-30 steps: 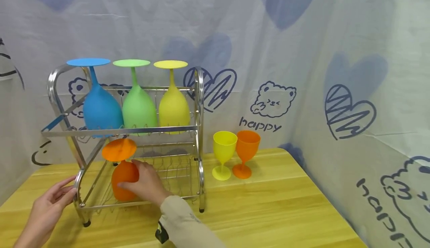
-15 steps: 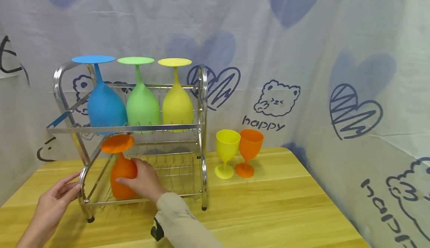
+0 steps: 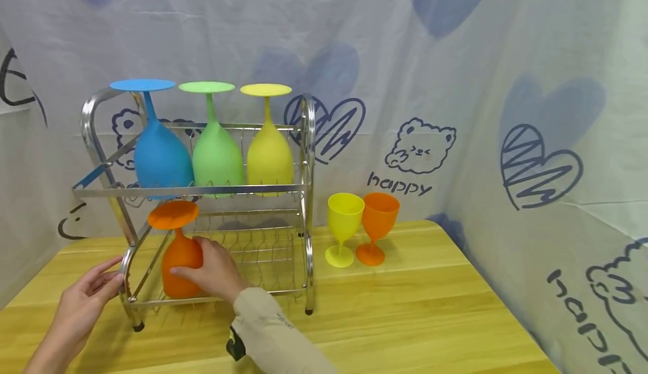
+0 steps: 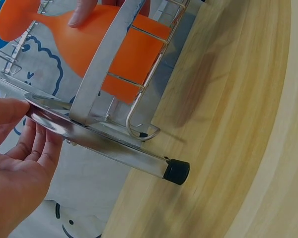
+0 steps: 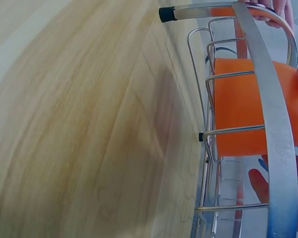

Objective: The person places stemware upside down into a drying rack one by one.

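My right hand (image 3: 216, 268) grips the bowl of an orange goblet (image 3: 181, 267), thumb in front and fingers behind. The goblet is upside down at the left end of the lower tier of a metal dish rack (image 3: 217, 303); its foot tilts slightly left. In the right wrist view its rim meets the tier's wires, and the goblet (image 5: 243, 106) shows behind the front bar. My left hand (image 3: 83, 306) pinches the rack's left front leg between thumb and fingers; in the left wrist view this leg (image 4: 89, 134) ends in a black foot.
Upside down on the upper tier stand a blue goblet (image 3: 161, 157), a green goblet (image 3: 217, 154) and a yellow goblet (image 3: 270, 157). Right of the rack, a second yellow goblet (image 3: 345, 222) and a second orange goblet (image 3: 379, 219) stand upright on the wooden table (image 3: 405, 301).
The orange goblet in my right hand has shifted slightly left within the lower tier, and its foot has tipped left. My left hand stays on the rack leg. The head view has shifted slightly.
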